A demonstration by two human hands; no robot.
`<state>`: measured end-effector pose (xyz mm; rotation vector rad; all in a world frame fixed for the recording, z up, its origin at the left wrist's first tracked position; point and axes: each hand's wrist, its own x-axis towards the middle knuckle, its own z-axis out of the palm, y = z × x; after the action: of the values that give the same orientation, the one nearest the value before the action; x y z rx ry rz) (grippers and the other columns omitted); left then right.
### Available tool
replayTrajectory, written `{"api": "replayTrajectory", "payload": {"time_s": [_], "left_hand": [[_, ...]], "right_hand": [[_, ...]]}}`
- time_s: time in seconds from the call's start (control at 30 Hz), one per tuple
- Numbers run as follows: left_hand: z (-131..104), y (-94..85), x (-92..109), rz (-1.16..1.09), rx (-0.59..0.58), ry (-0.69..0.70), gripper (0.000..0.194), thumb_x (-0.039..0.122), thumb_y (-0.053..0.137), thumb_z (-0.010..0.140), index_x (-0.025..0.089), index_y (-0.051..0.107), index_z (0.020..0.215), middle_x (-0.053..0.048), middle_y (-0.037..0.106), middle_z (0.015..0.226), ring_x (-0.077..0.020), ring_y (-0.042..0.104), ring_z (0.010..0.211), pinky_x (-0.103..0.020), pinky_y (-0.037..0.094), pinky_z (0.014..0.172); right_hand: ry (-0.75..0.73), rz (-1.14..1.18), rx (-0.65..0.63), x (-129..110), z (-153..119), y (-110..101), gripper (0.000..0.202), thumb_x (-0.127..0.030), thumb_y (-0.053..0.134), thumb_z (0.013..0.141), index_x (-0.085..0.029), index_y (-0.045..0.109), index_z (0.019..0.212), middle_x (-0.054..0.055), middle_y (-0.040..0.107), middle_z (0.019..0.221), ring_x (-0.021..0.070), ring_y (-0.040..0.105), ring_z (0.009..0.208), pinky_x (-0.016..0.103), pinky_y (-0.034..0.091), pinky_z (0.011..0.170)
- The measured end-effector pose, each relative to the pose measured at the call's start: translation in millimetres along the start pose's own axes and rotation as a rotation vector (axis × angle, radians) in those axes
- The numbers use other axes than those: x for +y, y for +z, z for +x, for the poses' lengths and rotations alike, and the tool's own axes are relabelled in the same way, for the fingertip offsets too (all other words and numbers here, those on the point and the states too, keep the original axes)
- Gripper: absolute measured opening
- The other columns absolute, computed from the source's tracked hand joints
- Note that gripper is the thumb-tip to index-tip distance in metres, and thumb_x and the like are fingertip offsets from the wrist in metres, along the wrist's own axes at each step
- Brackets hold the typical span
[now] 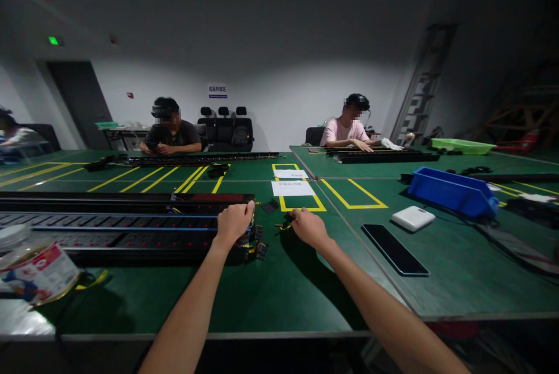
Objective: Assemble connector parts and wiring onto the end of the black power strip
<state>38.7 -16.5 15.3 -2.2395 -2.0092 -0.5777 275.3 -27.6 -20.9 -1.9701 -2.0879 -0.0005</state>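
Several long black power strips [144,240] with rows of sockets lie side by side across the table on my left. My left hand [233,225] is closed over their right end, thumb up; the undersides of its fingers are hidden. Just right of that end, my right hand [308,227] pinches a small black part [286,223] with a yellow wire sticking out to the left. A loose black end piece [269,205] lies on the table between the hands, a bit farther off. More black end pieces [261,250] with short yellow wires hang at the strip ends.
A clear plastic jar [41,272] stands at the near left. To the right lie a phone [395,249], a white box-like device [413,218] and a blue bin [452,190]. Paper sheets [292,188] lie ahead on the green table [305,304]. Across it, two people [174,135] sit working.
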Motion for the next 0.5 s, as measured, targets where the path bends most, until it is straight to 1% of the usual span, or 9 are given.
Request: {"api": "replayTrajectory", "payload": {"time_s": [0.1,0.2,0.27,0.33,0.4,0.5], "left_hand": [[1.5,-2.1,-0.9,0.001,0.022,-0.058,0.072,0.056,0.014,0.101,0.021,0.077,0.092,-0.015,0.075,0.095,-0.0319,0.072,0.091,-0.041,0.052,0.081],[2.3,-3.6,-2.0,-0.018,0.043,-0.097,0.072,0.056,0.015,0.101,0.02,0.077,0.093,-0.015,0.075,0.096,-0.0307,0.071,0.091,-0.038,0.052,0.08],[2.2,-4.8,-2.4,-0.036,0.071,-0.102,0.072,0.055,0.014,0.101,0.02,0.077,0.093,-0.015,0.075,0.095,-0.0298,0.071,0.09,-0.036,0.051,0.078],[1.8,-6.0,-2.3,-0.043,0.106,-0.104,0.073,0.053,0.014,0.102,0.019,0.077,0.093,-0.016,0.075,0.094,-0.0294,0.071,0.089,-0.035,0.051,0.076],[1.3,-6.8,-1.7,-0.036,0.136,-0.108,0.072,0.052,0.014,0.102,0.018,0.077,0.092,-0.016,0.075,0.094,-0.0295,0.071,0.089,-0.034,0.05,0.075],[0.5,-6.5,-0.6,-0.029,0.147,-0.09,0.071,0.051,0.016,0.103,0.019,0.078,0.091,-0.015,0.076,0.094,-0.0287,0.071,0.088,-0.033,0.05,0.075]], "right_hand": [[-0.001,0.016,-0.006,-2.0,-0.9,1.1,0.035,-0.022,0.041,0.097,-0.023,0.066,0.121,0.01,0.068,0.113,0.0218,0.066,0.097,0.029,0.043,0.077],[-0.105,0.006,0.018,-9.2,-4.3,2.7,0.034,-0.03,0.039,0.102,-0.024,0.069,0.115,0.01,0.068,0.11,0.022,0.063,0.099,0.03,0.042,0.081],[-0.194,-0.01,0.057,-15.6,-7.4,3.4,0.034,-0.035,0.041,0.102,-0.025,0.072,0.112,0.01,0.067,0.109,0.0234,0.059,0.104,0.032,0.04,0.086],[-0.261,-0.013,0.085,-21.3,-10.0,3.7,0.032,-0.035,0.043,0.102,-0.026,0.072,0.112,0.01,0.067,0.111,0.0241,0.056,0.109,0.033,0.039,0.09],[-0.294,-0.009,0.081,-24.8,-11.8,4.1,0.032,-0.035,0.044,0.102,-0.026,0.072,0.113,0.009,0.068,0.113,0.024,0.054,0.111,0.033,0.038,0.091],[-0.297,-0.012,0.049,-26.4,-12.5,5.3,0.033,-0.035,0.042,0.103,-0.023,0.073,0.107,0.009,0.07,0.11,0.0232,0.055,0.108,0.033,0.038,0.09]]}}
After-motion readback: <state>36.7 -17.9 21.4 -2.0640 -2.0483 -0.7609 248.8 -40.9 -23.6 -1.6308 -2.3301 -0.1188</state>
